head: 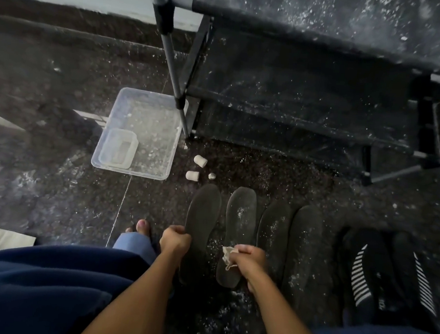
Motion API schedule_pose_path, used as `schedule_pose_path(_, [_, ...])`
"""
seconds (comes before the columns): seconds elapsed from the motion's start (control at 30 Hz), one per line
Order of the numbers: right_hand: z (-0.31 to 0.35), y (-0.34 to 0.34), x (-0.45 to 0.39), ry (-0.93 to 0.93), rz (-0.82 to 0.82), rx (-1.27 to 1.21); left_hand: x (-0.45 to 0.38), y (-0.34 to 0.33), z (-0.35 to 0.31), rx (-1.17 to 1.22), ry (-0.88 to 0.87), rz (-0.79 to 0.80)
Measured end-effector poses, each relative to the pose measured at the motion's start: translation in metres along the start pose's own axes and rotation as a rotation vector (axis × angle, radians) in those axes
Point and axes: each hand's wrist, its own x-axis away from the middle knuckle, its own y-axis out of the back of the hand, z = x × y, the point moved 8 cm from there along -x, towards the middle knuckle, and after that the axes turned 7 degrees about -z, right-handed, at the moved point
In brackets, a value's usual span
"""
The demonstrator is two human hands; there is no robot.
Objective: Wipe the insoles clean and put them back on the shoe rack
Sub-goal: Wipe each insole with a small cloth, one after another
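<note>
While four dark insoles are lying side by side on the speckled floor [54, 180], the left hand [174, 243] is gripping the leftmost insole [201, 218] at its left edge, mid-length. Right hand [247, 258] is clutching a crumpled cloth [229, 257] over the second insole [239, 221]. Shoe rack [298, 94] is standing just beyond, a clear tub [140, 134] sitting beside it.

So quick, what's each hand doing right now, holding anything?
Left hand: closed, its grip on the edge of the leftmost insole.
Right hand: closed, its grip on a small pale cloth above the second insole.
</note>
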Motion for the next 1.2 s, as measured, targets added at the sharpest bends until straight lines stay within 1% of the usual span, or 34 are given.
schedule_pose_path(0.17, [-0.010,0.016,-0.010,0.004,-0.149,-0.035,0.004,-0.004,-0.003,-0.148,-0.051,-0.066])
schedule_pose_path(0.23, [-0.012,0.018,-0.014,-0.009,-0.167,-0.038,0.015,-0.003,-0.007,-0.231,-0.057,-0.152])
schedule_pose_path(0.3, [-0.012,0.018,-0.015,-0.021,-0.174,-0.041,0.027,-0.006,-0.016,-0.251,-0.149,-0.217])
schedule_pose_path(0.33, [-0.013,0.018,-0.016,-0.027,-0.175,-0.043,0.033,-0.014,-0.020,-0.226,-0.225,-0.195])
schedule_pose_path(0.4, [-0.015,0.017,-0.018,-0.045,-0.168,-0.048,0.043,-0.037,-0.027,-0.197,-0.349,-0.095])
schedule_pose_path(0.47, [-0.018,0.016,-0.020,-0.058,-0.169,-0.049,0.050,-0.057,-0.029,-0.234,-0.390,0.000])
schedule_pose_path(0.57, [-0.020,0.014,-0.025,-0.050,-0.178,-0.034,0.053,-0.078,-0.031,-0.278,-0.378,0.106])
schedule_pose_path(0.7, [-0.024,0.012,-0.029,-0.073,-0.165,-0.033,0.049,-0.083,-0.029,-0.284,-0.317,0.138])
schedule_pose_path(0.93, [-0.021,0.008,-0.021,-0.085,-0.070,-0.081,0.053,-0.079,-0.023,-0.305,-0.301,0.204])
schedule_pose_path(1.1, [0.002,0.020,0.002,-0.029,-0.019,-0.094,0.080,-0.053,-0.037,-0.163,-0.311,0.147])
schedule_pose_path(1.2, [0.032,0.037,0.028,0.055,-0.018,-0.010,0.102,-0.031,-0.064,-0.093,-0.394,0.101])
